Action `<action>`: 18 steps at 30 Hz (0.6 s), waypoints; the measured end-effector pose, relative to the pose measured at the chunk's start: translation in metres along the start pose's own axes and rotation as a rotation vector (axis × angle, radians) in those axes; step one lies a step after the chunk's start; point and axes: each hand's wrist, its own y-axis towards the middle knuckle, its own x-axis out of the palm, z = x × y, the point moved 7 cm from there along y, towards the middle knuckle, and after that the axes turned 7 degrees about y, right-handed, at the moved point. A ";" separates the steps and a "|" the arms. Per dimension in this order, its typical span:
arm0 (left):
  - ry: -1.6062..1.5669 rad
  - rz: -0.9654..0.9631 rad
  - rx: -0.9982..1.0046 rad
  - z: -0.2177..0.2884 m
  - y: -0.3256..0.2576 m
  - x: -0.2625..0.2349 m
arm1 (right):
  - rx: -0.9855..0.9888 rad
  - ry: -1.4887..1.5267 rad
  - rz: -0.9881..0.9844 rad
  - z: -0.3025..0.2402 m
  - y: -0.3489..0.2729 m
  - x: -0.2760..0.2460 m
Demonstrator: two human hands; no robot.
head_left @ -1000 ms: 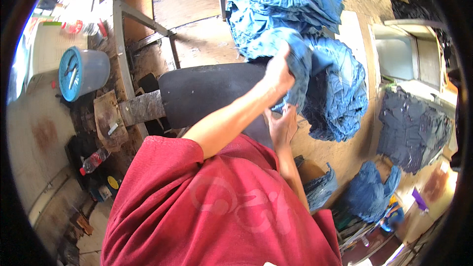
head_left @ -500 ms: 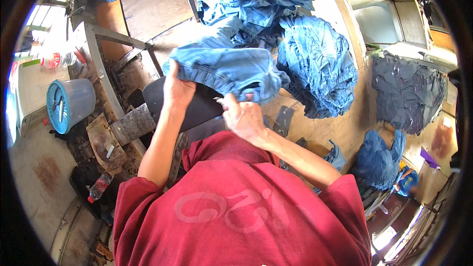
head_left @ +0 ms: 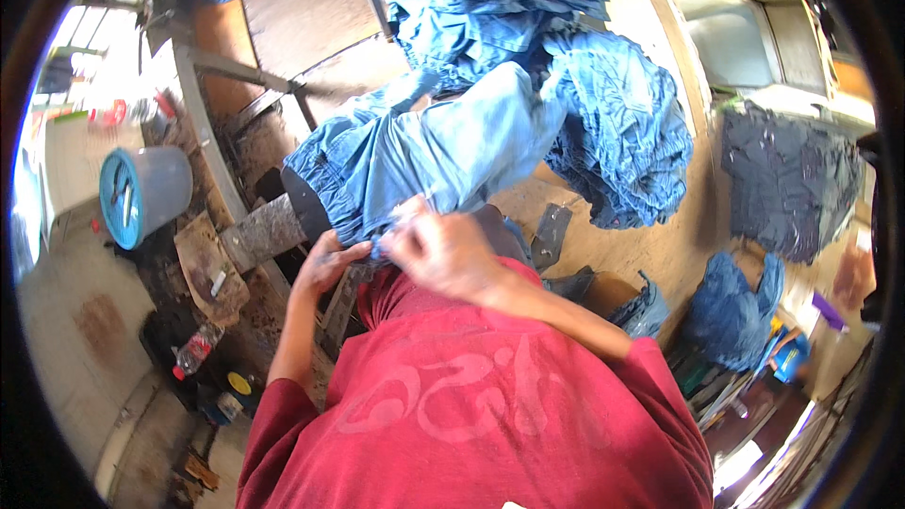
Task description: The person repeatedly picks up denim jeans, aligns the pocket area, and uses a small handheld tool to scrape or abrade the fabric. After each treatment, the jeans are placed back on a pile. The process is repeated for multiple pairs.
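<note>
A light blue denim garment with a gathered edge is draped over a black board, covering most of it. At the garment's near edge, my left hand is closed, with thumb and fingers pinching the cloth. My right hand is closed just right of it, over the same edge, and smeared by motion. What its fingers hold is too blurred to make out. Past the garment are a tall stack of blue denim and a rounded denim heap.
A grey cylindrical arm runs under the board. On the left are a clear bucket with a blue rim and a plastic bottle. Dark folded cloth and a blue bag lie at the right.
The garment has been turned and spread over the board, its gathered edge now toward me. Both hands have moved nearer my body; my left hand has shifted from its far side to the near edge.
</note>
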 end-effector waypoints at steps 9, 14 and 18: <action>0.872 0.327 -0.245 -0.034 -0.101 -0.147 | 0.112 -0.467 0.521 0.120 -0.008 -0.105; 0.845 0.679 0.410 0.128 -0.043 -0.145 | 0.177 -0.529 0.594 0.146 -0.016 -0.085; 0.388 -0.043 0.376 0.191 0.131 -0.065 | 0.230 -0.546 0.638 0.157 -0.018 -0.078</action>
